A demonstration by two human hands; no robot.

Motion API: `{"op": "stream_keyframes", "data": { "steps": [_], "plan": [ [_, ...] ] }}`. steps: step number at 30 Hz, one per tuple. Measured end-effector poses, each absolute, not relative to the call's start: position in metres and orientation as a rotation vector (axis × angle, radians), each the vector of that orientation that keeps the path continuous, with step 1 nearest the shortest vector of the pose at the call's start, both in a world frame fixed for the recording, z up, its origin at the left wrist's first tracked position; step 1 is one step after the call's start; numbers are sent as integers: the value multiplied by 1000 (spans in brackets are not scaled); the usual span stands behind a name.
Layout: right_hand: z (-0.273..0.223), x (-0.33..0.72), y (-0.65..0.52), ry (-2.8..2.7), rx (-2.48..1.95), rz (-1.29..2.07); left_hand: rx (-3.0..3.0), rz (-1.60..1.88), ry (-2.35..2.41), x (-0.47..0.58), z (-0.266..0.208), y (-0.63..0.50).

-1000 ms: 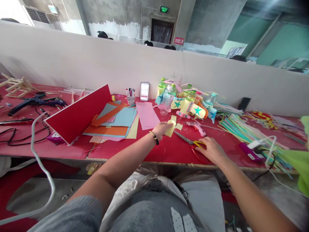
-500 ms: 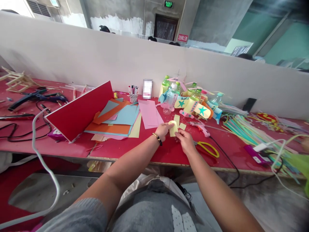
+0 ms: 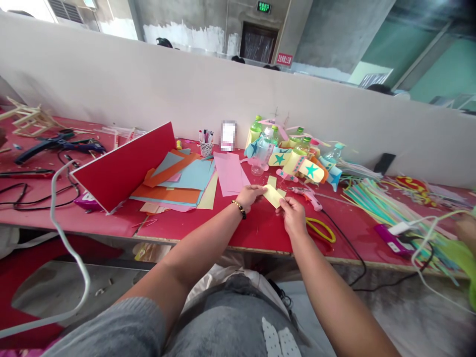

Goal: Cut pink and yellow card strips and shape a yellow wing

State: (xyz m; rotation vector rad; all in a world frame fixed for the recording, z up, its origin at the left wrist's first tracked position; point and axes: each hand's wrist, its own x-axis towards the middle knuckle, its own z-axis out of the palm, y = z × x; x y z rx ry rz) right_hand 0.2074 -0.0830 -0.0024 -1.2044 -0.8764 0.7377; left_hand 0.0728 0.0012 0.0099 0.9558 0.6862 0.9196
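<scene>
Between my two hands a small piece of pale yellow paper is held above the red table. My left hand, with a beaded bracelet at the wrist, pinches its left end. The fingers of my right hand are closed on its right end. Just behind it lie more small yellow paper pieces. A pink glue gun rests beyond my right hand, and yellow-handled scissors lie beside that hand, their blades hidden behind it.
Bottle-and-paper models crowd the back. Coloured paper sheets and a propped red board are on the left, near a pen cup. A purple power strip and plastic strips lie right.
The yellow paper has turned from upright to slanting, its lower end swinging right. My right hand has shifted slightly right and now covers the scissor blades.
</scene>
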Motion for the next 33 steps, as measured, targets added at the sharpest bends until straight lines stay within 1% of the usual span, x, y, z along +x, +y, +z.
{"op": "stream_keyframes", "data": {
  "steps": [10, 15, 24, 33],
  "plan": [
    [-6, 211, -83, -876, -1220, 684, 902, 989, 706, 64, 18, 5],
    [-9, 213, -82, -886, -1234, 654, 1026, 877, 677, 65, 19, 1],
    [-10, 212, -81, -916, -1187, 756, 1063, 882, 694, 71, 14, 0],
    [-7, 215, -80, -793, -1094, 788, 999, 841, 723, 70, 15, 1]
  ]
}}
